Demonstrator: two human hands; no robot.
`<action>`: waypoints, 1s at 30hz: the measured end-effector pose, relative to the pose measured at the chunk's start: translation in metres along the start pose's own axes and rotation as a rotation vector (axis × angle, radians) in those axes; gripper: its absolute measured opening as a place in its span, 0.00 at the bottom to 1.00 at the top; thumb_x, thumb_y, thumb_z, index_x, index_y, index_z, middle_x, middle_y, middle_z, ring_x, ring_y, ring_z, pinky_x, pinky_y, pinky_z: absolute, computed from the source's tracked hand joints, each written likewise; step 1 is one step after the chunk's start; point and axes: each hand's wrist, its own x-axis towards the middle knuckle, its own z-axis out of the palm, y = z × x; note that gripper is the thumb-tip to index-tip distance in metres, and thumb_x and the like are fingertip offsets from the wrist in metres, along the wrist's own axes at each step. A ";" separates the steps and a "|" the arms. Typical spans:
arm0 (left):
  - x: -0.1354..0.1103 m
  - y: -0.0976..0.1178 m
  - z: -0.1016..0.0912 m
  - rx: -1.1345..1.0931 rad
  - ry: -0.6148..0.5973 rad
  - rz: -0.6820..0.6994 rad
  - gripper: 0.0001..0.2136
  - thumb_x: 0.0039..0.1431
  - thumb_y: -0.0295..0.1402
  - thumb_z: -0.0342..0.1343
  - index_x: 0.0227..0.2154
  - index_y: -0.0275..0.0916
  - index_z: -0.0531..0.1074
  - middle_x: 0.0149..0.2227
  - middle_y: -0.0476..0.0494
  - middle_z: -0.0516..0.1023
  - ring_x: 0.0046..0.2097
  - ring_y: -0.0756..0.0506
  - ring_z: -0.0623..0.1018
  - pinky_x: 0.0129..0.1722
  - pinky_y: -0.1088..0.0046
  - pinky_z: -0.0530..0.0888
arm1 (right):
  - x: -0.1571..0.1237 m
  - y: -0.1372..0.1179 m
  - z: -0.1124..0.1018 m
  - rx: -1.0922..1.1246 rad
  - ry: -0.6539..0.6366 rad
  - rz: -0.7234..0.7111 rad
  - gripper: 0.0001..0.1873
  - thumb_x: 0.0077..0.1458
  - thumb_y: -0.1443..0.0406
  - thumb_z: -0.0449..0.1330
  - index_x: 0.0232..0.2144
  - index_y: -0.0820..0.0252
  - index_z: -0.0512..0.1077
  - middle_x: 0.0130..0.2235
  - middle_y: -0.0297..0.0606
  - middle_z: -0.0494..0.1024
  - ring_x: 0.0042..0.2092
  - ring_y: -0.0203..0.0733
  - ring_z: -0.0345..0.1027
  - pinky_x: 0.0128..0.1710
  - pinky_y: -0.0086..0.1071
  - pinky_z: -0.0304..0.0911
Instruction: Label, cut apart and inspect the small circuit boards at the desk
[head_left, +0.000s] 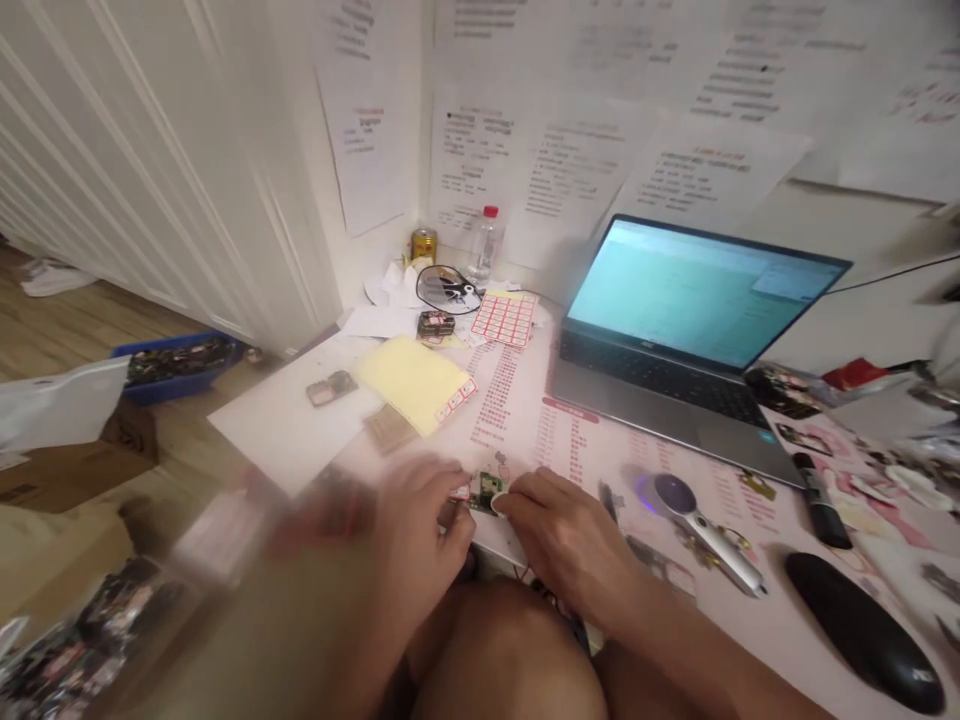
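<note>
On the floor, a blue bin [184,375] is filled with dark parts; nearer stands a cardboard box [112,455] with a white bag [64,405] over it, and at lower left lies a heap of dark boards [82,640], its holder too blurred to tell. At the back of the desk [517,435] stand a yellow can [424,245] and a clear bottle [486,248] with a red cap; their contents cannot be told. The desk's front edge runs just below the hands. Open room lies beyond them, between the yellow sheet [412,380] and the laptop [652,400]; on the right, the magnifier [705,530] and a black tube [821,500] crowd the surface. The small green board [484,490] is at the front edge, between the two hands. The left hand [431,510] curls thumb and fingers around its left end; whether they clench it, I cannot tell. The right hand [559,515] pinches a small white piece [499,502] at the board's right end.
</note>
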 end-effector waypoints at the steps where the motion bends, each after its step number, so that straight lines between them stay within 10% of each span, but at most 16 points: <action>1: 0.000 0.000 0.000 0.002 -0.012 -0.004 0.19 0.57 0.24 0.56 0.50 0.45 0.80 0.50 0.44 0.85 0.55 0.35 0.79 0.59 0.50 0.72 | -0.001 0.000 0.000 -0.010 0.010 0.007 0.15 0.63 0.81 0.56 0.36 0.58 0.75 0.36 0.39 0.76 0.37 0.44 0.68 0.38 0.36 0.64; 6: 0.000 -0.005 0.003 -0.004 0.015 -0.060 0.30 0.57 0.26 0.57 0.64 0.43 0.69 0.51 0.43 0.85 0.55 0.35 0.80 0.57 0.50 0.73 | 0.001 -0.005 0.002 -0.002 0.041 0.036 0.14 0.64 0.80 0.55 0.35 0.59 0.75 0.35 0.38 0.74 0.37 0.43 0.68 0.37 0.34 0.64; 30: 0.008 -0.003 0.000 -0.019 -0.012 -0.109 0.22 0.55 0.25 0.61 0.54 0.44 0.75 0.48 0.43 0.85 0.53 0.34 0.81 0.56 0.49 0.73 | -0.005 0.000 0.001 0.143 0.039 0.200 0.15 0.66 0.76 0.55 0.38 0.57 0.79 0.39 0.39 0.79 0.43 0.45 0.75 0.42 0.34 0.69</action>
